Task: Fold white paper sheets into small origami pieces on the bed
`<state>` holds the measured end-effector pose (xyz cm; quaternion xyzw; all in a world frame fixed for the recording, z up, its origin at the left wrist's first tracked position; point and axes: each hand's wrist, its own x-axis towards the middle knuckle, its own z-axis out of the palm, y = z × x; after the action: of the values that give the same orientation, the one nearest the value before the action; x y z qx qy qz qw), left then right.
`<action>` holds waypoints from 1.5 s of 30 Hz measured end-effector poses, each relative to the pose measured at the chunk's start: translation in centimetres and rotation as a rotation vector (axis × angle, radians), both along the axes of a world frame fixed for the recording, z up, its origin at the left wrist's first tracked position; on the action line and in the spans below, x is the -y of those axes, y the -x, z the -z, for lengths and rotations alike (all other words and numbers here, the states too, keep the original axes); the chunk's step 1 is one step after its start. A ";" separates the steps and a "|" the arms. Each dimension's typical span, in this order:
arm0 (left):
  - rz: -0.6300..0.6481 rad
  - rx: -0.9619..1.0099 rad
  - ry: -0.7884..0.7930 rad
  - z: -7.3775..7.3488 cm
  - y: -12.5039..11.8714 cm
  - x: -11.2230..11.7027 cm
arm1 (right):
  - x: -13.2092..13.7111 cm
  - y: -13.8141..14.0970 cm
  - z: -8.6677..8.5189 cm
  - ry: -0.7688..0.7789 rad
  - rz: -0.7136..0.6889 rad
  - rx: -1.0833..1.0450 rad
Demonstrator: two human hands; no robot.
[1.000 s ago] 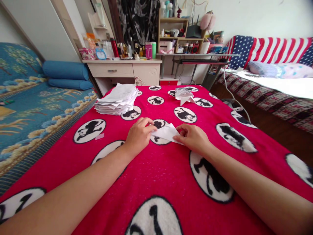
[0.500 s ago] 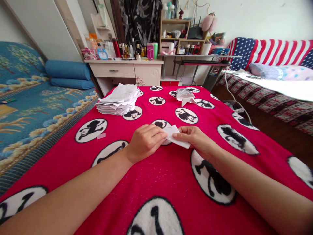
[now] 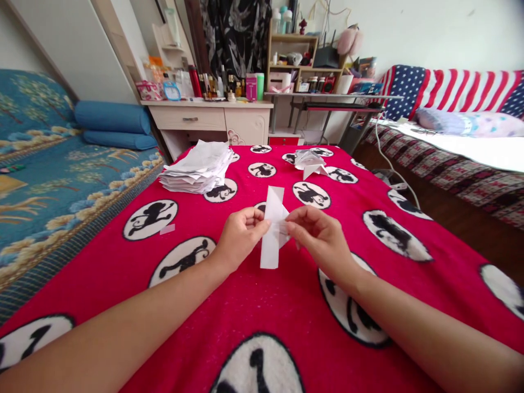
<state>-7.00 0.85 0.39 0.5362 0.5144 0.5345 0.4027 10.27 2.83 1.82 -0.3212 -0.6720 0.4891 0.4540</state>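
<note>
A folded white paper [image 3: 272, 229] stands upright between my hands, lifted above the red blanket [image 3: 266, 295]. My left hand [image 3: 240, 237] pinches its left edge with thumb and fingers. On the other side my right hand [image 3: 319, 236] pinches the paper's right part. Both hands are closed on it. Farther back on the left lies a stack of white paper sheets [image 3: 198, 166]. A small folded paper figure [image 3: 310, 161] sits at the far middle of the blanket.
The red blanket bears black-and-white monkey circles. A small paper scrap [image 3: 167, 229] lies to the left. A blue patterned sofa [image 3: 53, 180] runs along the left. Behind stand a cluttered dresser [image 3: 208, 117] and a desk [image 3: 327, 101]; a bed [image 3: 470, 147] is on the right.
The paper lay flat on the blanket under both hands; now both hands have lifted it and hold it upright as a narrow strip.
</note>
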 end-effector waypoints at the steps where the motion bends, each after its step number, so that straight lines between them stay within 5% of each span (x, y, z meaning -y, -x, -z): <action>1: 0.029 0.032 0.025 0.1 -0.2 0.1 | 0.2 0.2 0.3 0.009 -0.027 0.055; 9: 0.304 0.258 0.101 -0.2 -0.9 1.2 | 0.2 0.7 1.0 0.134 -0.121 0.026; 32: 0.310 0.081 0.033 0.1 -0.9 1.3 | 0.2 0.5 0.7 0.217 -0.236 -0.006; 45: 0.140 -0.272 -0.124 0.3 -1.0 1.3 | 0.3 0.3 1.1 -0.057 -0.058 0.236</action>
<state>-5.95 -0.44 0.12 0.6620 0.4915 0.4584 0.3318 9.97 2.51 0.68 -0.3440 -0.7434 0.4416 0.3662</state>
